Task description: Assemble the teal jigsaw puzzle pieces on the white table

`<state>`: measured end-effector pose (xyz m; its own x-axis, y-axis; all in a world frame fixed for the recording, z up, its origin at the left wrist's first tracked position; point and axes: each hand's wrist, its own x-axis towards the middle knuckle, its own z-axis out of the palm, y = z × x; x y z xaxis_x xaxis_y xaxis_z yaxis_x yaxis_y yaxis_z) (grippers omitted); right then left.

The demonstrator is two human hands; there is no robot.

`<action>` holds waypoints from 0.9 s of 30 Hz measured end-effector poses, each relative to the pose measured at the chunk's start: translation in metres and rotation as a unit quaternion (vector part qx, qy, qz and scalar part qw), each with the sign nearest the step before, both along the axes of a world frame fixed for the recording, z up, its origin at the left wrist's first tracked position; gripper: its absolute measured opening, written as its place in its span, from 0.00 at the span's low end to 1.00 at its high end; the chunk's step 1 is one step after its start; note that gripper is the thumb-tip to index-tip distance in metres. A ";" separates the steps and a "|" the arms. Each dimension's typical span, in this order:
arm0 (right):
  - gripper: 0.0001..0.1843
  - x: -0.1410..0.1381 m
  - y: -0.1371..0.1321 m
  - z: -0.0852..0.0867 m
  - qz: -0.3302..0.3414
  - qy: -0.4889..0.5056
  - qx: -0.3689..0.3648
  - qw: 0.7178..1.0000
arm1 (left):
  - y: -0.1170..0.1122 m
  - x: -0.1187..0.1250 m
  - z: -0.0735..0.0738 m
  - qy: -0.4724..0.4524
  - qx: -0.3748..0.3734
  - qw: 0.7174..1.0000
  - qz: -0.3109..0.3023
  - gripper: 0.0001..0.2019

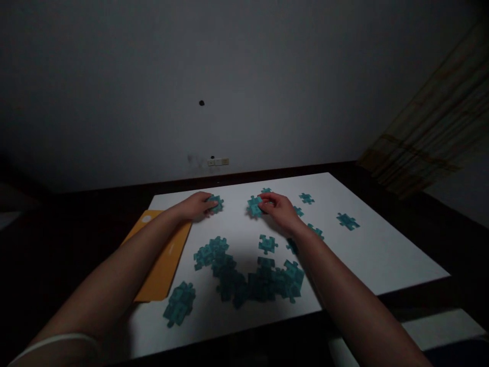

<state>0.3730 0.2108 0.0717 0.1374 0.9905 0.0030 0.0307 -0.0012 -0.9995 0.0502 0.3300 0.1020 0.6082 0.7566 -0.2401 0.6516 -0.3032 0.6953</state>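
Observation:
My left hand (197, 206) pinches a teal puzzle piece (217, 204) over the far left part of the white tabletop. In my right hand (278, 206), another teal puzzle piece (254, 206) is gripped between thumb and fingers, just above the table. A gap of bare tabletop separates the two pieces. Nearer to me lies a curved heap of overlapping teal puzzle pieces (263, 283). One single piece (268, 244) rests flat between that heap and my right hand. Some pieces are partly hidden behind my right hand and forearm.
An orange-yellow flat box or folder (164, 265) lies under my left forearm. A small stack of pieces (180, 303) sits at the front left. Loose pieces (347, 221) are scattered on the right. Beyond the white table (397, 255) are a wall and a curtain (424, 127).

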 end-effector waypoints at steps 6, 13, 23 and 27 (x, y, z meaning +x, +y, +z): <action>0.21 -0.014 -0.002 -0.020 0.015 0.087 -0.025 0.996 | -0.023 0.018 -0.008 -0.229 -0.255 0.939 0.029 0.23; 0.12 -0.018 0.000 -0.018 0.042 0.045 -0.029 0.998 | -0.023 0.024 0.009 -0.200 -0.188 0.962 0.012 0.27; 0.06 0.004 -0.027 0.019 0.143 -0.159 0.091 0.973 | -0.029 0.035 0.083 -0.098 0.013 0.990 0.096 0.14; 0.11 0.011 -0.056 0.011 0.058 0.007 0.056 0.997 | -0.085 0.075 0.087 -0.185 0.060 0.964 0.183 0.18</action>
